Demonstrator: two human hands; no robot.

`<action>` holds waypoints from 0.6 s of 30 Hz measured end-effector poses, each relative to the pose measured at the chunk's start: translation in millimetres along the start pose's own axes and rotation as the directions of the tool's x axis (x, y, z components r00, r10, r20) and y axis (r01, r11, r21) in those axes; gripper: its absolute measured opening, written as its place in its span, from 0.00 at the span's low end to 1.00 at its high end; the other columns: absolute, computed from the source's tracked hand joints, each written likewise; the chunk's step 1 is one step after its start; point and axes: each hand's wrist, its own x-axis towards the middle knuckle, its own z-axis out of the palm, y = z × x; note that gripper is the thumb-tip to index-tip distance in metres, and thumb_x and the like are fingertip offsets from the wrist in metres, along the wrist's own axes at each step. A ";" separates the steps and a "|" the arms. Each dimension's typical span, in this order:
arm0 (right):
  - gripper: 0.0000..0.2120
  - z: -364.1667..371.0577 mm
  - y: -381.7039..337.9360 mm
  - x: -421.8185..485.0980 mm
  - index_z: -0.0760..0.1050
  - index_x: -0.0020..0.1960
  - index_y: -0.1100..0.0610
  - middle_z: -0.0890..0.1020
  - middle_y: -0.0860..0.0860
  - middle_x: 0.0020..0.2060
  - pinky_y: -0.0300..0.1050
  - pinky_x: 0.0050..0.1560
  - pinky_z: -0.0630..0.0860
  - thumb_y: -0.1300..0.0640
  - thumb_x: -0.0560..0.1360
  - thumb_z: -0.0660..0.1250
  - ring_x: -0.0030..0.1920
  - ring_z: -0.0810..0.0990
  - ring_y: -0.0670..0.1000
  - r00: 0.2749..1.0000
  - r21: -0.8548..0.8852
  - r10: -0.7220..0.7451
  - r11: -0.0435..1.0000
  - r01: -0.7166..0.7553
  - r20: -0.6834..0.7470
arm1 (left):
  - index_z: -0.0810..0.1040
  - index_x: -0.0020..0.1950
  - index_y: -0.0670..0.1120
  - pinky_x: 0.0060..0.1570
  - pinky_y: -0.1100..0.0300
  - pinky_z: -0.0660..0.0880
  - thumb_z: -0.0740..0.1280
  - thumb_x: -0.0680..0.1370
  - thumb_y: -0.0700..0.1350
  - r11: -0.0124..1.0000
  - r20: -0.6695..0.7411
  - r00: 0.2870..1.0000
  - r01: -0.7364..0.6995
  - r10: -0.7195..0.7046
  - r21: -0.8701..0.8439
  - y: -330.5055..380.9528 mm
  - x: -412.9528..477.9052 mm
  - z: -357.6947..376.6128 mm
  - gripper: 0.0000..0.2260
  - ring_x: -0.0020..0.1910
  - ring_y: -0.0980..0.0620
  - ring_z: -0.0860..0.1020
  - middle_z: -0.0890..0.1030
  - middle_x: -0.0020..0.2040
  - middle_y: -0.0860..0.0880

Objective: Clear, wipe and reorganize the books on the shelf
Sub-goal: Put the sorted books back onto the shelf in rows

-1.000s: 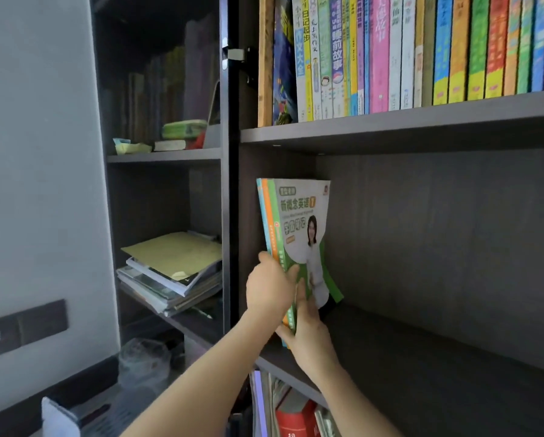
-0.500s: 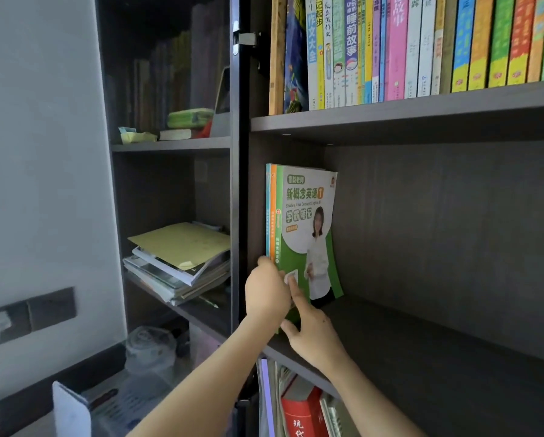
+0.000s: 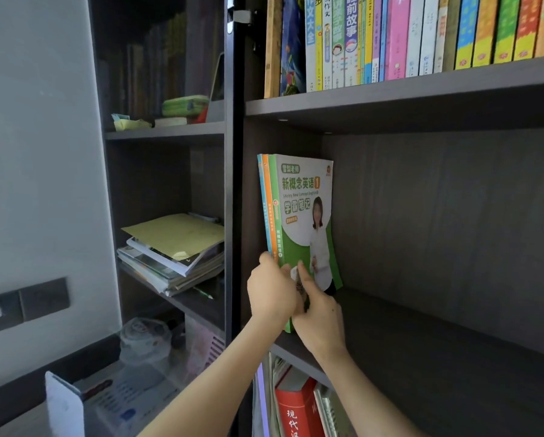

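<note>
Books [image 3: 299, 216] | left hand [image 3: 272, 294] fingers curl round spines | right hand [image 3: 322, 316] forefinger presses cover

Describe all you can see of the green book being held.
The green book is a glossy green-and-white paperback showing a Chinese title and a woman. It stands upright at the left end of the shelf, against an orange book. The left hand holds its spine low; the right hand presses its cover.

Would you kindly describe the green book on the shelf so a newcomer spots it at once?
In the bookcase's right bay, find the shelf under the book row. At its left end the left hand holds three thin books; the green book, rightmost, alone shows its cover: a person in white.
</note>
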 end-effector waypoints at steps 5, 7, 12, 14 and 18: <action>0.29 -0.7 -1.3 -0.2 0.55 0.77 0.46 0.79 0.47 0.61 0.44 0.54 0.78 0.55 0.79 0.62 0.54 0.79 0.47 0.997 -0.056 -0.030 0.998 0.034 0.071 | 0.70 0.59 0.39 0.39 0.59 0.70 0.58 0.82 0.42 0.997 0.030 0.998 -0.050 0.048 0.054 -8.0 11.8 -5.4 0.08 0.44 0.50 0.76 0.79 0.55 0.44; 0.29 -2.2 -1.7 -0.5 0.55 0.77 0.46 0.79 0.47 0.60 0.42 0.53 0.77 0.55 0.79 0.61 0.54 0.79 0.46 0.997 -0.062 -0.012 0.998 0.017 0.083 | 0.70 0.59 0.39 0.39 0.59 0.70 0.58 0.82 0.42 0.996 0.033 0.998 -0.062 0.060 0.061 -9.5 12.7 -5.7 0.09 0.44 0.49 0.76 0.80 0.54 0.44; 0.31 -5.7 -3.2 2.5 0.51 0.77 0.45 0.78 0.47 0.62 0.42 0.53 0.76 0.55 0.79 0.61 0.55 0.79 0.48 0.991 -0.121 0.009 0.993 0.007 0.133 | 0.70 0.61 0.40 0.42 0.58 0.73 0.58 0.82 0.43 0.999 0.019 0.999 -0.042 0.042 0.013 -8.3 9.1 -3.6 0.10 0.52 0.46 0.79 0.80 0.57 0.43; 0.32 -6.1 -5.3 2.9 0.48 0.78 0.44 0.74 0.47 0.67 0.43 0.54 0.75 0.54 0.79 0.61 0.57 0.78 0.50 0.984 -0.149 0.031 0.989 -0.005 0.173 | 0.69 0.61 0.39 0.42 0.58 0.72 0.58 0.82 0.42 1.000 0.018 1.000 -0.013 0.013 0.016 -3.5 5.8 -2.9 0.10 0.53 0.45 0.79 0.79 0.57 0.42; 0.33 -5.4 -9.1 1.4 0.46 0.78 0.44 0.75 0.51 0.66 0.45 0.50 0.74 0.54 0.80 0.60 0.55 0.79 0.53 0.977 -0.193 0.052 0.981 -0.011 0.208 | 0.66 0.63 0.37 0.44 0.58 0.69 0.58 0.81 0.40 0.998 0.035 0.998 0.055 -0.056 0.029 6.6 -1.4 -2.6 0.12 0.57 0.43 0.77 0.77 0.60 0.40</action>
